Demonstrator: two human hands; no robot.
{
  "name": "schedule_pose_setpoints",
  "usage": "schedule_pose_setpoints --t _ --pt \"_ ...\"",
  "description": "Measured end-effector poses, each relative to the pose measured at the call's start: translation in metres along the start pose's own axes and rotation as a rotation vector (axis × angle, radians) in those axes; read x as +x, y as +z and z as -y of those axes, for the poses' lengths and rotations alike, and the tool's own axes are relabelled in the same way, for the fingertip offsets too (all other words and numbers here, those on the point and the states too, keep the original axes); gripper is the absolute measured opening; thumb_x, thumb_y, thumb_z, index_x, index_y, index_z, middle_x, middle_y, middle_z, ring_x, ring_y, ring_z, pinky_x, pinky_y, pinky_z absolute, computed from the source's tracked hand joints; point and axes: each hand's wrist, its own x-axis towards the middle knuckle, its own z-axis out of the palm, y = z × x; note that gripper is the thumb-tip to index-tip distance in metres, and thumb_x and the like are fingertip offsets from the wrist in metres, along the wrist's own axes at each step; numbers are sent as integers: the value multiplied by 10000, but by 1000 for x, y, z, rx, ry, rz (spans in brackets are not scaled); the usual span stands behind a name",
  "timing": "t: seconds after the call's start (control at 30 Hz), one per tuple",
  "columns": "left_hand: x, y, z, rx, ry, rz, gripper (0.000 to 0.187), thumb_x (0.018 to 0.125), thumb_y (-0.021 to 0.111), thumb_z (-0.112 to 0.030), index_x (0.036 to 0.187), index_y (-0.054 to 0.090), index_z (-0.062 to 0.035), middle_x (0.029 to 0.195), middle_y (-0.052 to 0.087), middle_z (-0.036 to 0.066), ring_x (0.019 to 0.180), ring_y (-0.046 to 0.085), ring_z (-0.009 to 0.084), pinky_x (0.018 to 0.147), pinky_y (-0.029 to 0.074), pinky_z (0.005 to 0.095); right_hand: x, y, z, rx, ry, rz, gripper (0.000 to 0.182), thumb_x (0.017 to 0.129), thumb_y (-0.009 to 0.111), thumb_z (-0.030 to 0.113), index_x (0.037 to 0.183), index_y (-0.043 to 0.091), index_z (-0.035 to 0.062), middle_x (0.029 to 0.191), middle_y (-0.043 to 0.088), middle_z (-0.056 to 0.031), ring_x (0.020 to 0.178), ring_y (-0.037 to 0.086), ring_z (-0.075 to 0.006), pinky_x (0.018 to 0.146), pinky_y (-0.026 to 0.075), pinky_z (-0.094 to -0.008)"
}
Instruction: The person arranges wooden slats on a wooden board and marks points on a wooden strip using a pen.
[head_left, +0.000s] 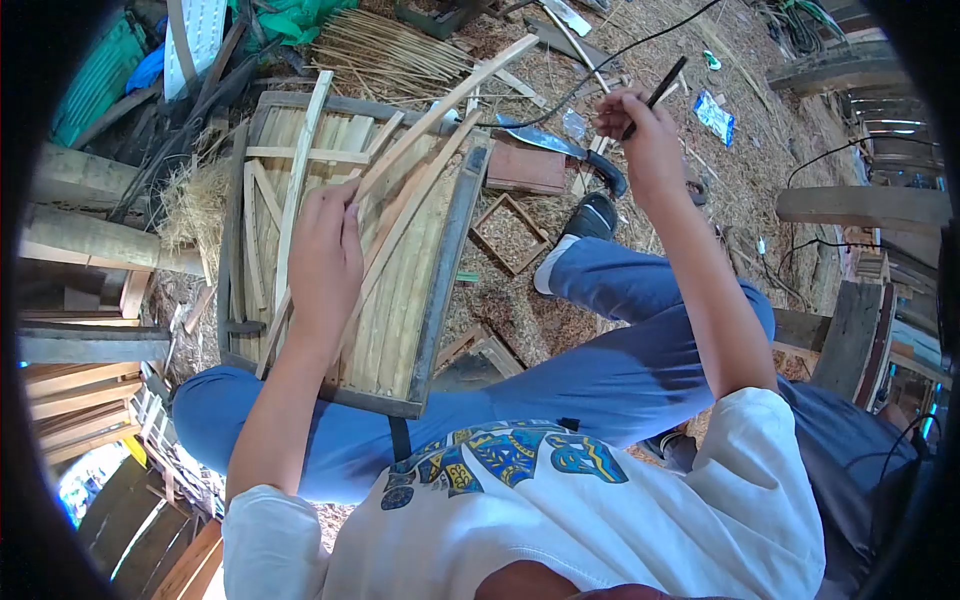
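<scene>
My left hand (325, 245) is closed round a long, pale wooden strip (450, 108), which slants up and to the right over a framed wooden panel (448, 270). More loose strips lie on the panel under and beside that hand, among them a whitish strip (303, 170) and a pair of longer strips (425, 185). Raised to the right, my right hand (645, 135) grips a slim black pen (662, 90). A thin light stick (575, 45) overlaps its fingertips in this view. The panel leans against my left leg.
A large knife (550, 140) with a dark handle lies beyond the panel, near a reddish block (525, 168). A small wooden frame (508, 233) rests by my shoe (593, 217). Behind is a bundle of thin sticks (390, 50); a black cable (630, 48) crosses the shavings-covered ground.
</scene>
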Motion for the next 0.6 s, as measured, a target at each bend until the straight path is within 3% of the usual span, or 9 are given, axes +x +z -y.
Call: schedule_pose_setpoints --t 0.1,0.13,0.27,0.4,0.5,0.6 --pt "7 1 0 -17 -40 -9 230 1113 575 -48 1305 697 -8 1196 701 181 1070 704 394 920 562 453 -3 -7 -11 -109 80 11 182 1113 593 177 1119 729 55 904 699 -11 735 611 -106 682 482 -279" --pt "11 -2 0 -27 -57 -12 231 1120 568 -56 1305 696 -7 1196 700 180 1069 705 390 920 562 448 -3 -5 -13 -87 66 64 171 1103 618 167 1143 744 58 845 619 40 683 516 -70 631 428 -272" --pt "17 -21 14 -24 -141 -62 239 1132 555 -76 1313 696 -7 1194 697 179 1065 708 377 922 563 435 -11 12 -6 -186 134 -4 169 1089 664 191 1133 749 51 784 559 59 645 494 -61 571 398 -286" --pt "15 -45 29 44 -98 -185 243 1130 565 -87 1314 698 0 1186 690 190 1045 708 380 900 562 431 -7 31 -13 -224 68 124 216 1134 611 209 1109 745 41 722 539 60 615 481 -61 570 376 -281" --pt "1 -57 29 43 -192 -138 265 1085 564 -20 1307 705 9 1214 704 188 1109 683 371 968 543 429 -13 60 -8 -325 -25 201 236 1153 572 190 1101 739 31 722 548 43 620 478 -70 584 370 -279" --pt "-26 -52 35 181 -69 -116 247 1050 607 -16 1271 717 -3 1198 693 193 1152 655 394 997 524 461 -10 90 -13 -280 -81 264 243 1156 545 159 1106 741 25 780 594 22 700 507 -75 636 387 -275"
